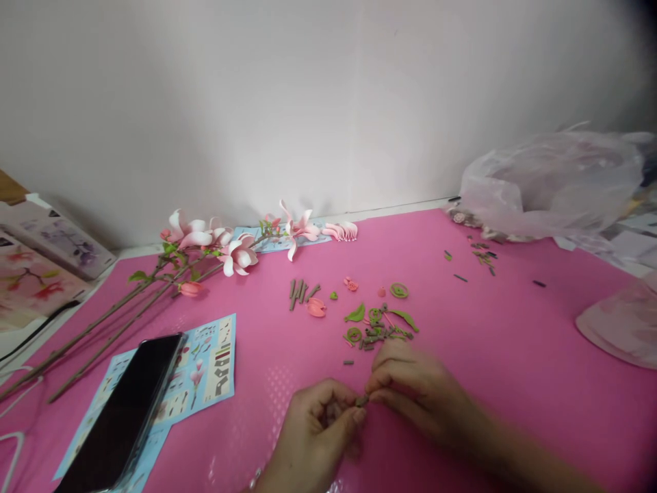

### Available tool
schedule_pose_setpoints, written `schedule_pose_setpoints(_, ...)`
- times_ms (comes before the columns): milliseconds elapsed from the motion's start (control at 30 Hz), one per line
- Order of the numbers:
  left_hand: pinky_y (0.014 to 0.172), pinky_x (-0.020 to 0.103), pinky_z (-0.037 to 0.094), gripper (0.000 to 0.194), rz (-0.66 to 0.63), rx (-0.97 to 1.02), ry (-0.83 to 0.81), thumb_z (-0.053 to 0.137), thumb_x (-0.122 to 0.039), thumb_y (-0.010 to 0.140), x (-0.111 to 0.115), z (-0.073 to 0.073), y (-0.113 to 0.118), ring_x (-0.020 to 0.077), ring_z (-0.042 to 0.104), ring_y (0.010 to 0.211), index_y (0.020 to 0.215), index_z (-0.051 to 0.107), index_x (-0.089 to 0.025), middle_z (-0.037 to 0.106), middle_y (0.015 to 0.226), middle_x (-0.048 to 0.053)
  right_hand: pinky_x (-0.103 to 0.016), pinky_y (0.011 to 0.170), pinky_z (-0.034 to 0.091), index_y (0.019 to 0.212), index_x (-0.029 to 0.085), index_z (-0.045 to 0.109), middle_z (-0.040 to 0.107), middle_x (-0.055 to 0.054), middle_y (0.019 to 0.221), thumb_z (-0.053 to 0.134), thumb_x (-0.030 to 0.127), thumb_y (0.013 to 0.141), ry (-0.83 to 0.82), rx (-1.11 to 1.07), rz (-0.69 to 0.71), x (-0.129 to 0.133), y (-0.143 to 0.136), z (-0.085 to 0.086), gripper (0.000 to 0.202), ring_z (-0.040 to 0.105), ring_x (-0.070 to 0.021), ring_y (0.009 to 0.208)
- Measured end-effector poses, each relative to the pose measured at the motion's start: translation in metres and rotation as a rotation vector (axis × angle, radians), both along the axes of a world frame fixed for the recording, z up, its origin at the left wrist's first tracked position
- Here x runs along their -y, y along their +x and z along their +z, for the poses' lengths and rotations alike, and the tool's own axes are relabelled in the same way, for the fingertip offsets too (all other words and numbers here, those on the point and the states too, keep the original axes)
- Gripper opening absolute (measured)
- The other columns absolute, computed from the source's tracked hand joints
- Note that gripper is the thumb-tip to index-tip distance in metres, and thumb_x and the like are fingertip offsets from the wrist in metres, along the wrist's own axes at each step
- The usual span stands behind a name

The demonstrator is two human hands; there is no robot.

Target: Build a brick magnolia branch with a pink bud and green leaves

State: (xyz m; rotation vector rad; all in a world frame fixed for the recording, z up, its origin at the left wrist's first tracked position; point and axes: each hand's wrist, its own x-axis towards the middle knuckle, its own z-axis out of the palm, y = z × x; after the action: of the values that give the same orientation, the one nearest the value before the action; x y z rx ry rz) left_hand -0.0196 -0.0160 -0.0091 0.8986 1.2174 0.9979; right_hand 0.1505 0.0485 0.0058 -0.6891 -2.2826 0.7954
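Pinching small brown plastic piece (362, 401) in left hand (312, 426) and right hand (419, 385), with loose green-brown plastic parts (378, 333) beyond, assembled pink-white flower stems (239, 256) farther left.

The head view looks forward and down from above and behind the left hand (315, 431) and right hand (418, 392), which are near it, low in view. It reaches past them over the table (503, 349) to the wall (333, 116), taking in the phone (123, 411) at their left and bag (554, 181) at far right.
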Motion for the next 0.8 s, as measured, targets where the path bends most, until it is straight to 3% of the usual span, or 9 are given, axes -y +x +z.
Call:
schedule_pose_setpoints(167,0.044,0.022,0.035,0.027,-0.014,-0.005,-0.001,0.068,-0.039,0.068,-0.001,0.001,0.000,0.0103,0.048,0.040,0.066,0.057,-0.014,0.054,0.042,-0.002,-0.025,0.062,0.045,0.072,0.018,0.063,0.059,-0.002,0.068,0.053,0.015,0.085,-0.012,-0.026,0.007,0.000,-0.001,0.002,0.017,0.057,-0.0139,0.068)
schedule_pose_setpoints(333,0.044,0.022,0.036,0.031,-0.010,0.018,0.006,0.068,-0.043,0.068,-0.002,0.000,0.000,0.0104,0.048,0.040,0.068,0.055,-0.015,0.054,0.043,-0.002,-0.026,0.065,0.045,0.081,0.018,0.064,0.062,-0.002,0.075,0.060,0.020,0.084,-0.015,-0.048,0.012,-0.003,0.003,0.009,0.006,0.057,-0.0143,0.072)
schedule_pose_setpoints(800,0.041,0.018,0.032,0.031,-0.049,0.043,0.043,0.069,-0.042,0.070,0.002,-0.017,-0.003,0.0081,0.047,0.038,0.066,0.057,-0.014,0.054,0.043,-0.003,-0.026,0.067,0.041,0.075,0.015,0.059,0.059,-0.003,0.073,0.051,0.016,0.088,-0.102,0.005,0.066,-0.001,0.000,0.001,0.015,0.052,-0.0146,0.073)
